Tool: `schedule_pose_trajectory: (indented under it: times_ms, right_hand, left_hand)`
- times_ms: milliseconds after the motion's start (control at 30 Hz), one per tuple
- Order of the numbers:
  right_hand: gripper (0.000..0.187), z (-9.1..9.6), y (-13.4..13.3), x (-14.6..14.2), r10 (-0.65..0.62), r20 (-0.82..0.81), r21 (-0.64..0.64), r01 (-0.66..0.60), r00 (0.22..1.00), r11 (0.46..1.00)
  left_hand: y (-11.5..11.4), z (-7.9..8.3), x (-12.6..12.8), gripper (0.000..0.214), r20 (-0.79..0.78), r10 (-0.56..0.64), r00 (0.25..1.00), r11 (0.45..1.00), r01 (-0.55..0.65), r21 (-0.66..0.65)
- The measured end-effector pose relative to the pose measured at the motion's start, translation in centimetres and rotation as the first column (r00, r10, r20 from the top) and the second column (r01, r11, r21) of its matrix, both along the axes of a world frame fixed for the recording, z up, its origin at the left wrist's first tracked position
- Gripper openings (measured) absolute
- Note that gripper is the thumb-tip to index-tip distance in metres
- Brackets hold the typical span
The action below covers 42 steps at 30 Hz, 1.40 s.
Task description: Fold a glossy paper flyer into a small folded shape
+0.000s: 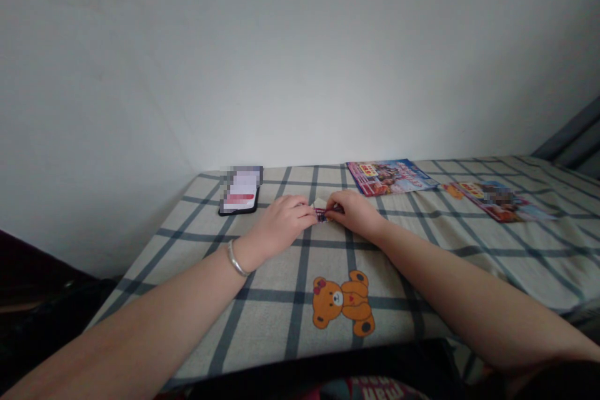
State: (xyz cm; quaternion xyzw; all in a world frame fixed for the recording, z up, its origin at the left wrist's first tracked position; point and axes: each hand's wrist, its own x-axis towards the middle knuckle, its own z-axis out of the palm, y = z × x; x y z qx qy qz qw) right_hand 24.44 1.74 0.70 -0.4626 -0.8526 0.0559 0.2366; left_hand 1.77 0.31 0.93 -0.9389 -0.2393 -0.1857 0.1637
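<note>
Head view, small paper point(320, 213), pale peaked top, patterned below, held by left hand point(284, 221) and right hand point(356, 212)

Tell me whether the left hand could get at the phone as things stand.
Likely yes: the phone lies near the left hand, only checked cloth showing between, though that hand is at the small paper.

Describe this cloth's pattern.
Beige cloth with dark checks and an orange bear, seen best in the head view.

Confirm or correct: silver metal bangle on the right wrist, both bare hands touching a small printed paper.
Not right: in the head view, the silver metal bangle circles the left wrist. Left hand and right hand do touch the small printed paper.
</note>
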Motion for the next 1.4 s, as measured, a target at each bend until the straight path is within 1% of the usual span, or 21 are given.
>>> schedule_pose_trajectory:
  times_ms: [67, 133, 200, 300, 367, 400, 433, 500, 567, 733, 833, 967, 1033, 1200, 1400]
  right_hand:
    - [0.005, -0.1, 0.0, 0.0, 0.000, 0.000, -0.003, 0.000, 1.000, 1.000]
    - [0.005, -0.1, 0.0, 0.0, 0.001, 0.007, 0.000, -0.001, 1.000, 1.000]
    - [0.009, -0.2, 0.0, 0.1, 0.009, 0.007, 0.020, -0.009, 1.000, 1.000]
    - [0.018, -0.1, -0.3, 0.2, 0.050, 0.010, 0.122, -0.051, 0.999, 0.991]
    - [0.015, 0.1, -0.7, 0.3, 0.083, 0.040, 0.202, -0.090, 0.996, 0.975]
    - [0.012, 0.3, -0.9, 0.3, 0.098, 0.070, 0.221, -0.112, 0.993, 0.969]
    - [0.009, 0.4, -1.2, 0.3, 0.114, 0.102, 0.223, -0.134, 0.988, 0.965]
    - [0.011, 0.7, -1.6, 0.3, 0.154, 0.170, 0.209, -0.189, 0.973, 0.960]
    - [0.014, 0.8, -1.9, 0.1, 0.175, 0.207, 0.204, -0.218, 0.962, 0.954]
    - [0.023, 0.7, -2.2, -0.1, 0.210, 0.239, 0.164, -0.252, 0.948, 0.954]
    - [0.025, 0.8, -2.6, -0.3, 0.169, 0.270, 0.136, -0.212, 0.948, 0.968]
    - [0.031, 1.2, -3.2, -0.5, 0.050, 0.304, 0.095, -0.083, 0.951, 0.992]
    - [0.032, 1.4, -3.4, -0.6, 0.017, 0.314, 0.069, -0.041, 0.949, 0.997]
    - [0.035, 1.8, -3.7, -0.8, -0.034, 0.358, 0.013, 0.031, 0.933, 0.999]
    - [0.037, 2.6, -4.0, -0.9, -0.129, 0.415, 0.006, 0.139, 0.901, 0.990]
  left_hand:
    - [0.0, 0.0, 0.0, 0.021, -0.023, -0.022, 0.999, 1.000, 0.022, 0.003]
    - [-0.2, 0.0, 0.1, 0.024, -0.029, -0.019, 0.999, 1.000, 0.018, -0.025]
    - [-0.3, 0.2, 0.1, 0.025, -0.026, -0.007, 1.000, 0.998, 0.006, -0.060]
    - [-0.6, 0.3, 0.2, 0.024, -0.015, 0.001, 1.000, 0.996, -0.003, -0.093]
    - [-0.7, 0.3, 0.3, 0.023, -0.010, 0.020, 1.000, 0.995, -0.021, -0.095]
    - [-0.8, 0.3, 0.3, 0.022, -0.013, 0.038, 0.999, 0.995, -0.039, -0.095]
    - [-0.8, 0.3, 0.3, 0.021, -0.016, 0.062, 0.998, 0.994, -0.063, -0.093]
    - [-0.9, 0.3, 0.4, 0.020, -0.017, 0.110, 0.994, 0.990, -0.111, -0.092]
    - [-0.9, 0.3, 0.4, 0.020, -0.015, 0.138, 0.990, 0.986, -0.139, -0.094]
    - [-1.0, 0.4, 0.4, 0.020, -0.015, 0.168, 0.986, 0.980, -0.169, -0.105]
    - [-1.0, 0.4, 0.4, 0.021, -0.002, 0.172, 0.985, 0.979, -0.171, -0.114]
    - [-0.9, 0.3, 0.3, 0.022, 0.011, 0.159, 0.987, 0.978, -0.156, -0.140]
    - [-0.8, 0.2, 0.2, 0.023, 0.013, 0.158, 0.987, 0.978, -0.155, -0.143]
    - [-0.8, 0.2, 0.3, 0.023, -0.001, 0.170, 0.985, 0.977, -0.169, -0.129]
    - [-1.0, 0.3, 0.4, 0.024, 0.006, 0.181, 0.983, 0.973, -0.178, -0.149]
